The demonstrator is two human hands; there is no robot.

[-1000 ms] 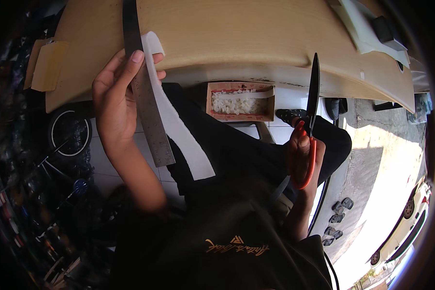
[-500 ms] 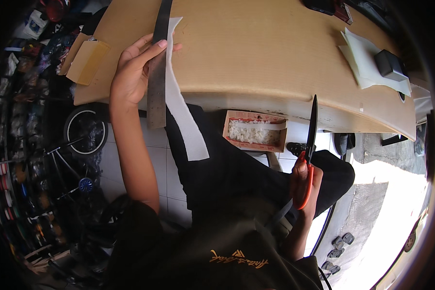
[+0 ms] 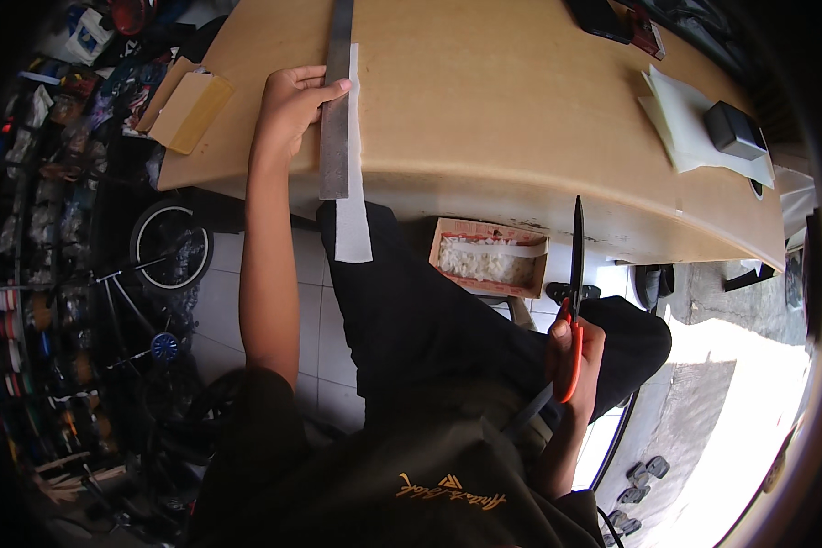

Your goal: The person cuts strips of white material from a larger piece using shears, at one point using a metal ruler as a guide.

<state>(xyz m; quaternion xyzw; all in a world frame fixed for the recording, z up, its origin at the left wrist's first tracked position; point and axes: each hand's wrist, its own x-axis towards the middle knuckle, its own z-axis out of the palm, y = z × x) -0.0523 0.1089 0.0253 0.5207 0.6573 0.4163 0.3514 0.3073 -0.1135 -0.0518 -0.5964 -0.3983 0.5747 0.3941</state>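
My left hand (image 3: 297,105) is closed on a long metal ruler (image 3: 336,151) and a white strip of material (image 3: 353,219), thumb on top. The ruler lies along the strip's left side. Both stretch over the table's near edge, and the strip's lower end hangs beyond the ruler, above my dark trouser leg. In my right hand (image 3: 580,352), over my right thigh, is a pair of scissors (image 3: 572,338) with orange-red handles. Their dark blades point up and look closed together.
The brown table (image 3: 484,100) spans the top. On it, a dark metal block (image 3: 735,130) rests on white sheets (image 3: 671,137) at right, and an open cardboard box (image 3: 192,110) is at left. Beneath the edge sits a box of white scraps (image 3: 489,260). Crowded shelves (image 3: 36,301) line the left.
My left hand has moved right with the ruler and strip, and the strip now lies straighter beside the ruler. The right hand still holds the scissors, nearly unmoved.
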